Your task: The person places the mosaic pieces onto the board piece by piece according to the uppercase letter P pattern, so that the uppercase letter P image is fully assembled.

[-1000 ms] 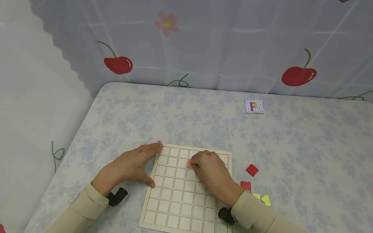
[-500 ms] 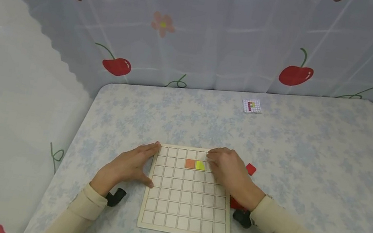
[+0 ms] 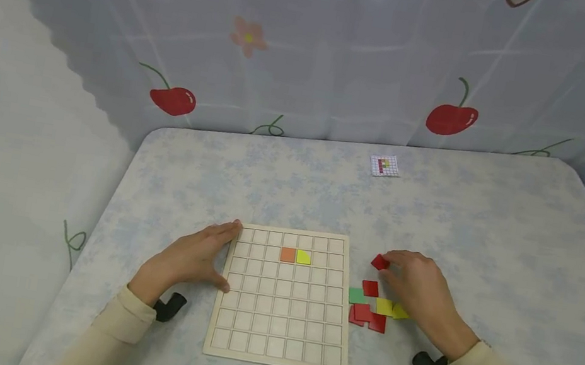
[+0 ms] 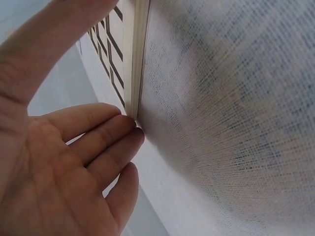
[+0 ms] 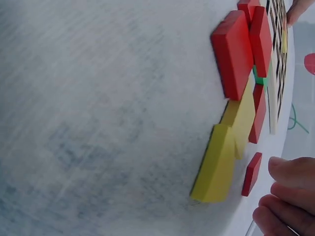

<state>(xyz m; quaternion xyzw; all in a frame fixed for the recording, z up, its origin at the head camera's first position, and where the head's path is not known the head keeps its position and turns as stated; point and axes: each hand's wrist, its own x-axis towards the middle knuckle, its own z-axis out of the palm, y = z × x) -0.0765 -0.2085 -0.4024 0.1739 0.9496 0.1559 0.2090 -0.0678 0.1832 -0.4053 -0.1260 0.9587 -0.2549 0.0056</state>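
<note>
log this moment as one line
left hand: touching left edge of pale wooden grid board | right hand: beside farthest red square tile | on board: orange square tile, yellow rounded-corner tile

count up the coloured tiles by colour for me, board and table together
Red tiles: 5
Yellow tiles: 3 (1 on the wooden grid board, 2 beside it)
Green tile: 1
Orange tile: 1
Total: 10 visible
</note>
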